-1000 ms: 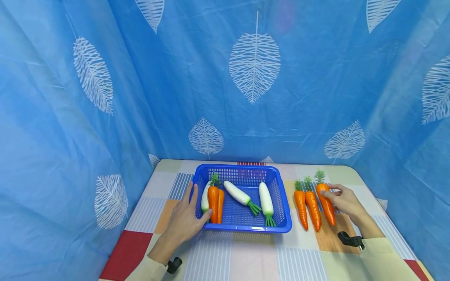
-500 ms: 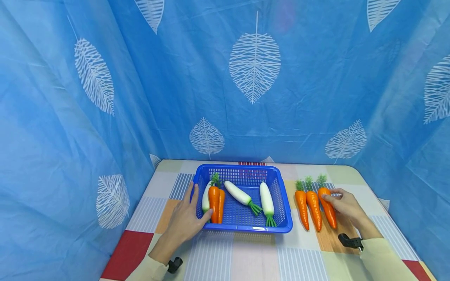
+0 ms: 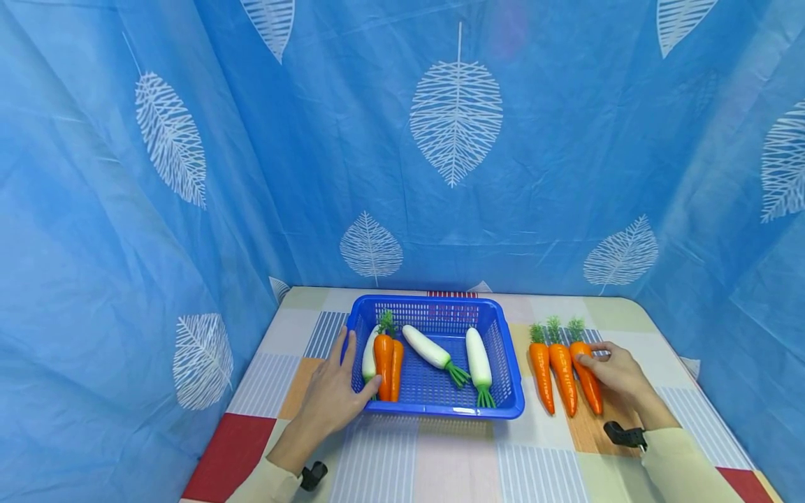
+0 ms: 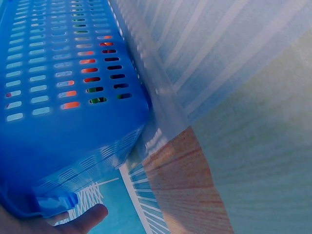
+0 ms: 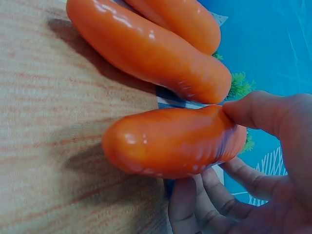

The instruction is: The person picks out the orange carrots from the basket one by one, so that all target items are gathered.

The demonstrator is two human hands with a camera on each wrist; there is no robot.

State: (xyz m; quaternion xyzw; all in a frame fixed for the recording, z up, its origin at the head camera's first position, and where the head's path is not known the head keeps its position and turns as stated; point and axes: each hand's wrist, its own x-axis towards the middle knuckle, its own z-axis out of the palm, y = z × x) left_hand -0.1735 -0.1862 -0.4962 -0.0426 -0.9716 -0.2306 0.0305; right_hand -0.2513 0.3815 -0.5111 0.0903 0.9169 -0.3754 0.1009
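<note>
A blue plastic basket (image 3: 440, 410) stands mid-table. Inside it are white radishes (image 3: 478, 356) with green tops, plus two orange carrots (image 3: 383, 367) on its left side. At the basket's left rim rests my left hand (image 3: 330, 395), fingers spread and fairly straight, thumb reaching over the front left corner. To the basket's right, three carrots lie side by side, leafy tops pointing away. My right hand (image 3: 619, 377) pinches the rightmost carrot (image 5: 175, 141) near its top, between thumb and fingers. The neighbouring carrot (image 5: 151, 48) lies just beside it, in the right wrist view.
A patchwork-patterned cloth (image 3: 453, 461) covers the table. Blue curtain (image 3: 453, 230) with white leaf prints hangs behind it and along both sides.
My right hand has drawn the rightmost carrot slightly nearer and leftward, so its top lines up with the other two. My left hand and the basket stay put.
</note>
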